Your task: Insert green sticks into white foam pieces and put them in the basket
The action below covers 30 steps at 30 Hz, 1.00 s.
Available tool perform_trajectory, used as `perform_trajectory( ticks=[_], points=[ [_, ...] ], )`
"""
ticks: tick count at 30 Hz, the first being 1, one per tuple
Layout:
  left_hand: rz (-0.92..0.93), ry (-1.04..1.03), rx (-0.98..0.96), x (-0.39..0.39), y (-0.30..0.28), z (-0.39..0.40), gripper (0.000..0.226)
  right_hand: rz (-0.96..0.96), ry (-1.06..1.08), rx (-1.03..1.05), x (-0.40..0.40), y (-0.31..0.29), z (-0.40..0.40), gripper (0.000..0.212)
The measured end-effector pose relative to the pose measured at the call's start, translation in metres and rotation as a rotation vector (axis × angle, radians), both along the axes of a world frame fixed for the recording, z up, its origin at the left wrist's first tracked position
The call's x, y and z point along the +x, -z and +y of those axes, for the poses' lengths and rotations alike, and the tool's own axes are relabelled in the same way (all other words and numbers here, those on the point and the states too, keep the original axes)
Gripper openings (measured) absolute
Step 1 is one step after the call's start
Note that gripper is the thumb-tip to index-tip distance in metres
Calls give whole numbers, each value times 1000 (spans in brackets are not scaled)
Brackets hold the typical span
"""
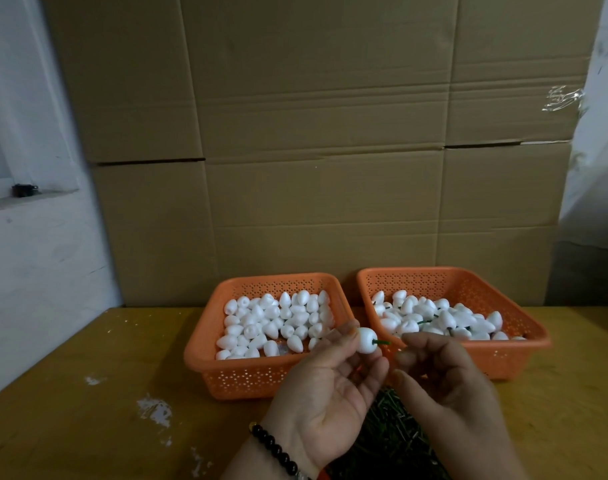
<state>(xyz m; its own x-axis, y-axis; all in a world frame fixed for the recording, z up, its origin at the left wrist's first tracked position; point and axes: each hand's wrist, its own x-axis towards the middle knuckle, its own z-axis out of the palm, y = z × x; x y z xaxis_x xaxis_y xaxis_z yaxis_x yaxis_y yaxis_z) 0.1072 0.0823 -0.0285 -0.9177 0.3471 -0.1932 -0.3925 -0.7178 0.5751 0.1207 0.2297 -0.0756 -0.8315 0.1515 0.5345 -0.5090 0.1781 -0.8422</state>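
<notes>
Cardboard is standing behind the yellow surface (88, 341); the left hand (325, 379) is pinching a foam piece (366, 340) with a stick (382, 342) in it, between the baskets. The right hand (434, 375), fingers loosely curled, is holding nothing. Next, I think, it is going into the right basket (524, 327)

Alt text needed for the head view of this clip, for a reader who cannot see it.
A left hand pinches a white foam piece with a green stick in it, the right hand close beside it. Behind on the table, the left orange basket holds plain foam pieces and the right basket holds sticked ones.
</notes>
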Motion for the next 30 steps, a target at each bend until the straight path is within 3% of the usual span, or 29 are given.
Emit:
perform_trajectory(
  ticks=[10,16,26,30],
  points=[
    [-146,33,138,-1,-2,0,50,-35,-7,72,-1,2,3,50],
    [-162,71,220,0,-3,-1,46,-46,-36,71,0,0,3,47],
    [-57,44,121,0,2,3,19,-59,-5,53,-2,0,3,38],
    [-42,18,-69,0,6,3,22,-70,-5,55,-2,0,2,41]
  ],
)
